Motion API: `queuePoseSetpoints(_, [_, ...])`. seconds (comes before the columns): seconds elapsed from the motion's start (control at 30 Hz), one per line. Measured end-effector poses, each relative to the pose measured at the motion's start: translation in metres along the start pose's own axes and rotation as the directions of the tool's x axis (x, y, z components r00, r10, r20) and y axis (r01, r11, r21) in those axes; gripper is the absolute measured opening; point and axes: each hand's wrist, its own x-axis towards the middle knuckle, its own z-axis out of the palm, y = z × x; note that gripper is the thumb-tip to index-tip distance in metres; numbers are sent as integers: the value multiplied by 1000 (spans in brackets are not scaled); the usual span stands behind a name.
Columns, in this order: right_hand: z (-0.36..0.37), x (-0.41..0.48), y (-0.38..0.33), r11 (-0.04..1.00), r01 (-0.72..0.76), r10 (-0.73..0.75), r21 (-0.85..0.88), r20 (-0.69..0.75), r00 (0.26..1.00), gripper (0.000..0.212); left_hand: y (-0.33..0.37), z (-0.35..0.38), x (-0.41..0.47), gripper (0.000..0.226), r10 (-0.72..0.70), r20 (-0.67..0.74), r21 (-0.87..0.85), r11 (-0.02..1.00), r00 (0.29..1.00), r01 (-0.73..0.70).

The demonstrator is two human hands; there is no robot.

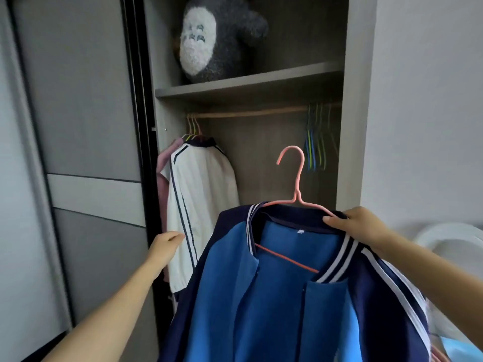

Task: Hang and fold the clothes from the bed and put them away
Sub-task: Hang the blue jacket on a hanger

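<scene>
**Figure.** Open wardrobe, seen from head height. The right hand (358,226), right of centre, clenches its fingers over the shoulder of a blue jacket (274,296) with navy sleeves and white stripes. It grasps the cloth and the pink hanger (296,194) beneath it together, presumably so that the garment cannot slide off the wire while carried. The jacket fills the lower centre of the frame, already mounted on the hanger but not yet on the rail (248,112). The hanger's hook stands free and upright in mid-frame, below the rail, with its open end to the left. The left hand (167,244), at lower left, lays loosely extended fingers against the edge of a white striped jacket (201,205). That jacket hangs at the left end of the rail beside a pink garment (163,163). No pinch is evident, and the contact reads as a push to hold the hung clothes aside and open a gap (a judgement, not an observation). Spare hangers (316,142) are bunched at the right end of the rail, leaving its middle bare, which is the likely seat for the hook. A grey plush toy (217,40) occupies the shelf (248,86) above. The next step calls for lifting the hook over the rail.
</scene>
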Motion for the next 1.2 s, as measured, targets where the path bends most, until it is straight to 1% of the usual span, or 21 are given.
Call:
queuePoseSetpoints(0.07, [15, 9, -8, 984, -43, 47, 175, -20, 999, 35, -3, -9, 0, 20, 27, -16, 19, 999, 1000, -26])
queuePoseSetpoints(0.13, [31, 19, -18, 945, -91, 97, 314, -4, 995, 28, -5, -16, 2, 20, 48, -11, 58, 997, 999, -47])
queuePoseSetpoints(0.23, [49, 37, -37, 861, -182, 162, 475, 83, 983, 22, -8, -24, 13, 24, 58, -24, 84, 995, 998, -56])
queuePoseSetpoints(0.3, [58, 54, -48, 815, -200, 149, 544, 138, 979, 21, -9, -28, 25, 24, 62, -51, 97, 994, 997, -57])
queuePoseSetpoints(0.4, [67, 79, -56, 768, -157, 70, 621, 162, 984, 22, -8, -31, 42, 22, 68, -90, 101, 993, 994, -59])
queuePoseSetpoints(0.47, [74, 99, -60, 783, -101, 4, 613, 158, 987, 23, -4, -31, 58, 21, 84, -123, 102, 992, 989, -72])
queuePoseSetpoints(0.57, [86, 131, -65, 848, 1, -99, 530, 156, 983, 21, 3, -27, 89, 20, 122, -166, 108, 989, 979, -105])
queuePoseSetpoints(0.63, [96, 157, -68, 839, 31, -140, 543, 160, 977, 14, 8, -21, 114, 19, 146, -180, 127, 984, 973, -124])
queuePoseSetpoints(0.7, [108, 183, -71, 827, 32, -151, 562, 168, 974, 3, 10, -14, 139, 17, 169, -191, 131, 981, 967, -146])
queuePoseSetpoints(0.8, [129, 218, -74, 823, 35, -162, 566, 175, 971, 14, 9, -4, 168, 18, 199, -215, 155, 974, 956, -168])
queuePoseSetpoints(0.87, [139, 243, -75, 803, 30, -166, 595, 175, 970, 14, 5, 1, 189, 18, 233, -278, 226, 959, 932, -172])
queuePoseSetpoints(0.97, [147, 280, -77, 786, 58, -178, 615, 135, 975, 10, 4, 3, 215, 20, 310, -386, 351, 920, 869, -173])
queuePoseSetpoints(1.1, [157, 323, -91, 771, 112, -201, 627, 71, 977, 6, 12, -1, 252, 38, 354, -409, 528, 844, 841, -99])
queuePoseSetpoints(1.2, [162, 349, -103, 747, 142, -210, 650, 28, 977, 13, 22, -9, 282, 52, 390, -419, 618, 784, 820, -57])
